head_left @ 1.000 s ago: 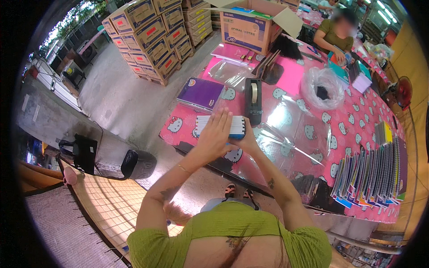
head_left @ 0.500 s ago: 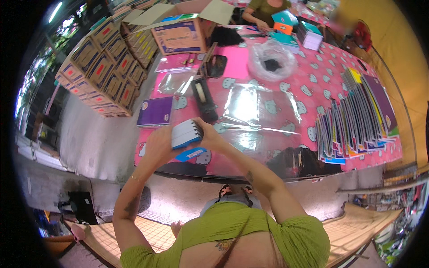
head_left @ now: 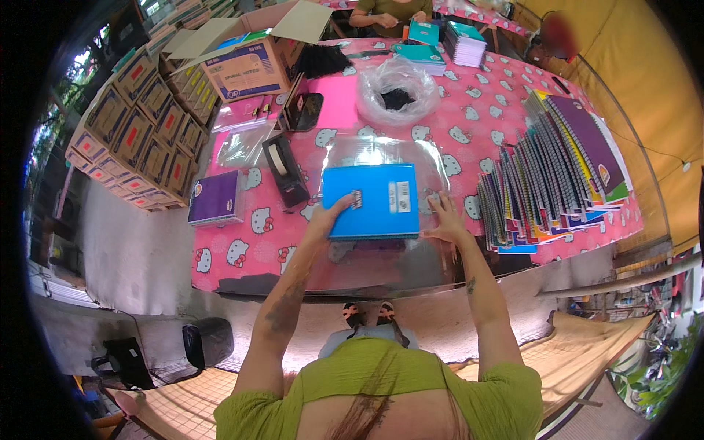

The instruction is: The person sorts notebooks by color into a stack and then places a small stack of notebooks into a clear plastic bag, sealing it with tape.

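Observation:
A blue notebook (head_left: 372,202) with a white barcode label lies flat near the table's front, on a sheet of clear plastic (head_left: 433,158). It looks thick, perhaps a stack; its spiral edge faces me. My left hand (head_left: 328,218) grips its left edge, thumb on top of the cover and the other fingers partly hidden. Beside the right edge, my right hand (head_left: 447,220) rests on the plastic with fingers spread, the thumb close to the notebook's corner.
A black tape dispenser (head_left: 286,172) and a purple notebook (head_left: 215,198) sit to the left. Rows of spiral notebooks (head_left: 543,180) stand at right. Farther back are a plastic bag (head_left: 396,88), an open carton (head_left: 248,70), and a co-worker (head_left: 389,13) by teal notebooks (head_left: 423,55).
The blue notebook has gone from being held up in both hands at the left to lying flat on the plastic. My right hand has let go and spread out beside it.

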`<act>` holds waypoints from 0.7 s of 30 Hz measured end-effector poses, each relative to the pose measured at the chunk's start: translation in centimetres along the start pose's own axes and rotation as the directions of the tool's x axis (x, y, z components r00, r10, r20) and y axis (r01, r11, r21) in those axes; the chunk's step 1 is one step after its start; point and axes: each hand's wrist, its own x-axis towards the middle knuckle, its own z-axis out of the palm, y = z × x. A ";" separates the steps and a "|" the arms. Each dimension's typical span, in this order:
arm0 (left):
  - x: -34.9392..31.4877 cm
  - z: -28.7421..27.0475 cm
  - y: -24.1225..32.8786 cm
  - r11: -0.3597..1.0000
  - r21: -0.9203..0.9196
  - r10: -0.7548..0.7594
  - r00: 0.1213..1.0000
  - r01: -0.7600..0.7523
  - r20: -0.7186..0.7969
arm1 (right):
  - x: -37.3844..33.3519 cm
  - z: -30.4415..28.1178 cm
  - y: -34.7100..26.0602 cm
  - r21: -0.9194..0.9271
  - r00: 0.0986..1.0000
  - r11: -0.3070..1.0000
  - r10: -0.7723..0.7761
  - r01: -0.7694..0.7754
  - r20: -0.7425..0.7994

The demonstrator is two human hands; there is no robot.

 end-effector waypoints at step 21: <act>7.0 -1.5 -6.7 0.730 0.672 0.139 0.936 0.125 -0.324 | -0.4 0.1 -4.6 0.929 0.939 0.201 0.215 -0.311 0.268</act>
